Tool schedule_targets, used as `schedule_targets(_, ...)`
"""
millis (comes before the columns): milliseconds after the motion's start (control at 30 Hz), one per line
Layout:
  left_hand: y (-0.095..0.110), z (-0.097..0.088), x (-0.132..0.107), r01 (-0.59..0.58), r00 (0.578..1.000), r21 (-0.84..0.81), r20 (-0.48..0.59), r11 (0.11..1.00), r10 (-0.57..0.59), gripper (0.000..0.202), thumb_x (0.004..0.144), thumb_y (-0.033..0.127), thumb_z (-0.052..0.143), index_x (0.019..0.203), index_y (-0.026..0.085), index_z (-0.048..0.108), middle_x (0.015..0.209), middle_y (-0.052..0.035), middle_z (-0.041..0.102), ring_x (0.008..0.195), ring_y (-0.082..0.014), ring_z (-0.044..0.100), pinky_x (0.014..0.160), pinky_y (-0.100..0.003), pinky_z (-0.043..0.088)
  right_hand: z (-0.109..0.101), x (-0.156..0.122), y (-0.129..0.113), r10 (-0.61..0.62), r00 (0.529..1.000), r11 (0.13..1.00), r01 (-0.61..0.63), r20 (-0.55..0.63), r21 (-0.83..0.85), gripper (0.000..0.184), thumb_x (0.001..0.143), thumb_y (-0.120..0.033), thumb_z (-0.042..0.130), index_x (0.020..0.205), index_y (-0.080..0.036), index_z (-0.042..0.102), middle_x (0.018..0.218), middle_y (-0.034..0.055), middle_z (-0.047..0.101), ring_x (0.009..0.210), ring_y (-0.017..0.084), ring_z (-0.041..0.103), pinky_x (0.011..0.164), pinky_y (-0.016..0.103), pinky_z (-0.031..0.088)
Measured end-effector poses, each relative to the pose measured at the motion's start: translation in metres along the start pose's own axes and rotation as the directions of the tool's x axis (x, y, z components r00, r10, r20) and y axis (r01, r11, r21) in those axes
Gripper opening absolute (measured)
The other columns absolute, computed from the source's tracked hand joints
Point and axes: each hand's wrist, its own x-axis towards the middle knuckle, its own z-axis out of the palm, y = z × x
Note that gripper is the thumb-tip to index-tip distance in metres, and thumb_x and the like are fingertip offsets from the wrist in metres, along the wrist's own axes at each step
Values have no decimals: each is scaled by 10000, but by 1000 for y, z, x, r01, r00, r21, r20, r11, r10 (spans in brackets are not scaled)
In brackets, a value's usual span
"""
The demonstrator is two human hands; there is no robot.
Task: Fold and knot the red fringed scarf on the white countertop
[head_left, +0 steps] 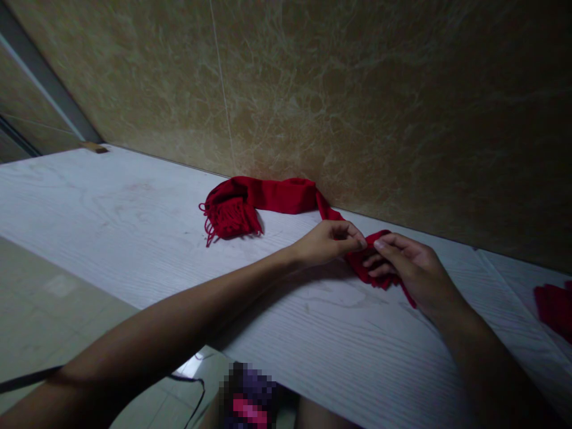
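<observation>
A red scarf [286, 195] with fringed ends stretches along the back of the white tabletop. Its left end lies folded over, with loose tassels spread toward the front. Near the other end, my left hand [333, 241] pinches the red cloth between thumb and fingers. Close beside it, my right hand [406, 262] grips the same end, thumb and index finger meeting on the fabric while the other fingers curl behind it. Short fringe hangs below the fingers, and part of the cloth is hidden by both hands.
The white wood-grain table [147, 226] runs along a brown marbled wall [357, 107]. Another red cloth [554, 310] lies at the right edge. A small brown block [95, 147] sits at the far left corner. Below is a tiled floor [53, 298], and a dark strap [31, 379] crosses near my left arm.
</observation>
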Motion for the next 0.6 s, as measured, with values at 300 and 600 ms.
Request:
schedule_targets(300, 2, -2, 2, 4, 999, -56, -46, 998, -6, 143, 838, 222, 763, 804, 116, 674, 751, -11, 657, 685, -94, 574, 683, -224, 443, 0, 1, -1, -48, 998, 997, 49, 36, -53, 583, 665, -723, 817, 851, -192, 665, 731, 40, 699, 580, 145, 652, 429, 215, 481)
schedule_targets(600, 10, -6, 5, 8, 980, -108, -199, 994, -30, 91, 897, 145, 672, 812, 135, 642, 705, 26, 618, 653, -72, 563, 665, -181, 451, -5, 2, 4, 19, 996, 995, -10, 89, -101, 559, 669, -710, 816, 793, -184, 670, 745, 61, 738, 581, 151, 675, 499, 235, 537)
